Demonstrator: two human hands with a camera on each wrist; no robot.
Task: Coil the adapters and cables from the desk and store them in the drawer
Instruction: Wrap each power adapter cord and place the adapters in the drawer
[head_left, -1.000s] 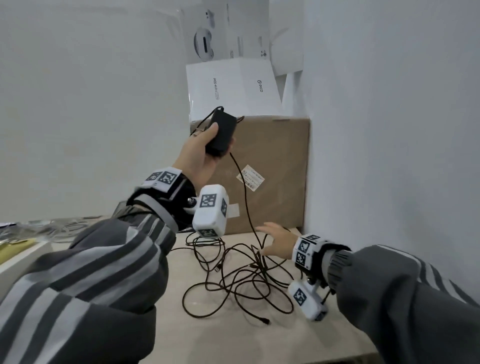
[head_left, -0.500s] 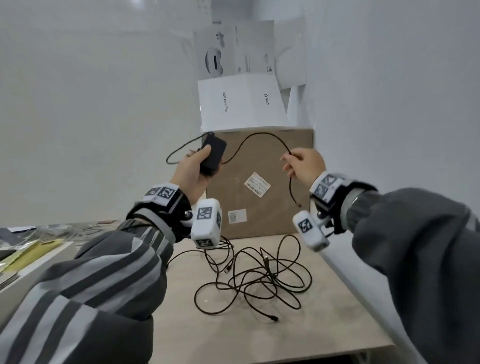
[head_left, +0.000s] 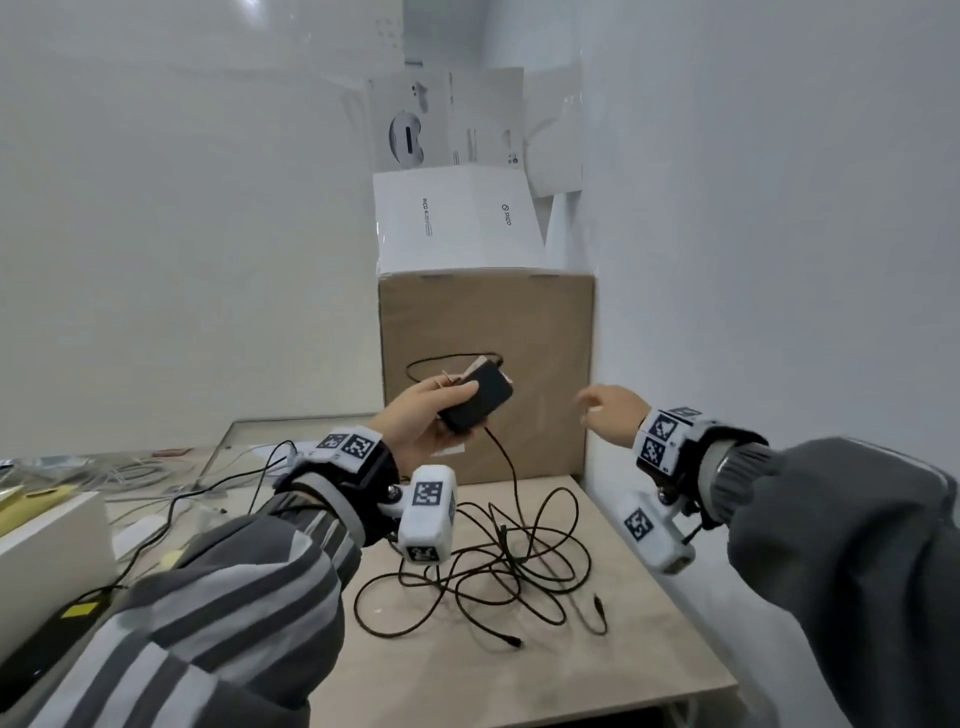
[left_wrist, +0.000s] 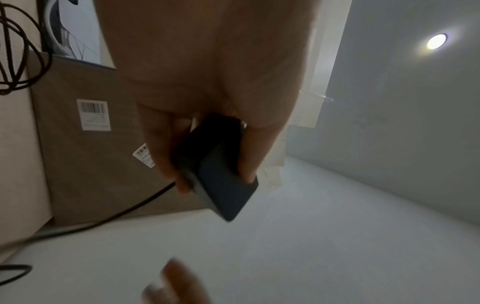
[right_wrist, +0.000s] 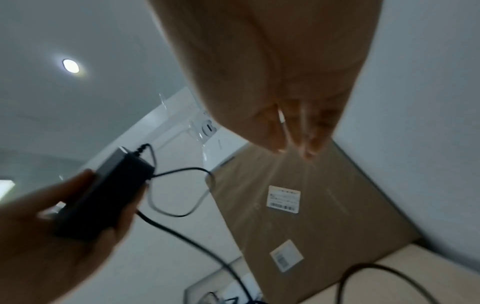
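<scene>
My left hand (head_left: 426, 421) grips a black power adapter (head_left: 475, 402) in front of the cardboard box, thumb on top; the left wrist view shows fingers wrapped round the adapter (left_wrist: 218, 170). One loop of its thin black cable (head_left: 447, 358) arches over the adapter, and the rest drops to a loose tangle (head_left: 498, 561) on the wooden desk (head_left: 519, 675). My right hand (head_left: 605, 410) hovers to the right of the adapter, fingers relaxed and holding nothing. The right wrist view shows the adapter (right_wrist: 103, 195) with its cable loop (right_wrist: 182, 193) beside it.
A tall cardboard box (head_left: 540, 322) stands against the back wall with white product boxes (head_left: 457, 218) stacked on it. The wall runs close along the desk's right side. A white box (head_left: 52, 540) and other cables (head_left: 130, 473) lie at the left.
My right hand let go of the cable it was holding up and dropped lower. The left hand came down with the adapter, and the wide arc of cable shrank to a small loop.
</scene>
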